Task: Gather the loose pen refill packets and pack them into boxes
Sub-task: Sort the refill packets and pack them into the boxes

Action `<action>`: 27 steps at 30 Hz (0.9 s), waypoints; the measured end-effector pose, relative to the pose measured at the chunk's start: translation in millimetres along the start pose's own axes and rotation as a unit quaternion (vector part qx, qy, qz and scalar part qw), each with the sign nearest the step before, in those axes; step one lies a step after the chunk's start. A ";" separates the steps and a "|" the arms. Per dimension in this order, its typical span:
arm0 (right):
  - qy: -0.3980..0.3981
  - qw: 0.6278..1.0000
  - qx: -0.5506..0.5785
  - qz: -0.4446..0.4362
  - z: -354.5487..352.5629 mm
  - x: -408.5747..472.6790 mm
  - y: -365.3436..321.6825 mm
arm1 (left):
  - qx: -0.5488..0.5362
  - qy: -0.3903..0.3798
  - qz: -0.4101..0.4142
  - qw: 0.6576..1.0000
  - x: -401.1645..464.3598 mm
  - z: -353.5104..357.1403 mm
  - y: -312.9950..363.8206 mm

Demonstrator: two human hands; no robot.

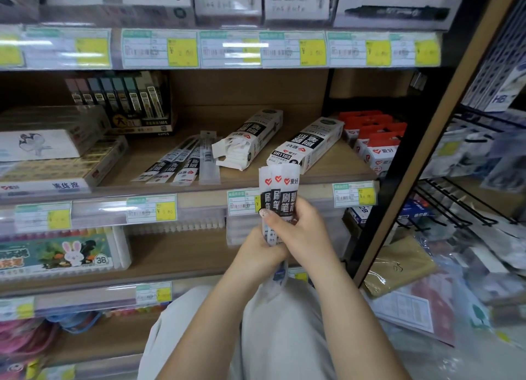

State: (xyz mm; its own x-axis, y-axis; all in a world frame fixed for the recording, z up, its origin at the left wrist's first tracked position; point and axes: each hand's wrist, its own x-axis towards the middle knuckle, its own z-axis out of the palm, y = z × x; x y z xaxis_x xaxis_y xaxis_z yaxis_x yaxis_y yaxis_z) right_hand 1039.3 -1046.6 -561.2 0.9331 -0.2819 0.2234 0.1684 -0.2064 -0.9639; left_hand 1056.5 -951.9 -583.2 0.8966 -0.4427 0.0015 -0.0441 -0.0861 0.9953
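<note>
A bundle of refill packets (278, 190), white with black labels and red hearts, stands upright in front of the shelf edge. My left hand (260, 250) grips its lower part and my right hand (299, 229) wraps its middle. Several more loose packets (182, 159) lie flat on the wooden shelf (159, 152). Behind them an open white box (247, 140) lies on its side with its flaps spread toward me. A second, closed box (306, 145) lies to its right.
Red-topped packs (375, 135) sit at the shelf's right end. Lead cases (125, 101) and eraser boxes (57, 163) fill the left. A dark upright post (378, 180) bounds the shelf; wire hooks (455, 206) stick out beyond it. Crayon box (57, 254) below.
</note>
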 end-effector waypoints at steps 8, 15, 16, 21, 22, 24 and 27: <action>-0.094 0.985 0.121 0.079 -14.9 3.6 -9.3 | -0.025 -0.081 -0.029 0.996 -2.7 -0.8 20.6; -0.008 0.981 0.191 0.040 -31.2 9.3 -32.1 | 0.179 -0.130 -0.006 0.975 7.1 -18.0 60.9; 0.036 0.978 0.203 0.022 -33.8 9.6 -34.5 | 0.180 -0.096 0.005 0.979 10.0 -22.1 66.2; 0.203 0.964 0.163 -0.051 -44.0 11.6 -38.8 | 0.243 0.146 0.091 0.955 29.7 -33.6 86.8; 0.222 0.961 0.158 -0.054 -45.3 11.9 -38.7 | 0.292 0.162 0.106 0.937 35.6 -32.0 87.2; 0.245 0.956 0.152 -0.057 -46.8 11.9 -39.7 | 0.376 0.156 0.129 0.904 47.5 -25.2 84.6; 0.255 0.954 0.147 -0.062 -49.4 12.2 -41.8 | 0.449 0.150 0.142 0.869 61.5 -13.4 81.0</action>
State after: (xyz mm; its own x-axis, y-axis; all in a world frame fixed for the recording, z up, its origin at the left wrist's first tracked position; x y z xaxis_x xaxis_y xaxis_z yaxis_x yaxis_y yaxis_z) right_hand 1028.0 -1087.7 -511.1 0.6378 -0.7064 0.3069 0.4190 -0.0161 -0.9078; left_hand 1113.9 -974.2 -501.2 0.8624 -0.3184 0.3935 -0.4870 -0.7339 0.4735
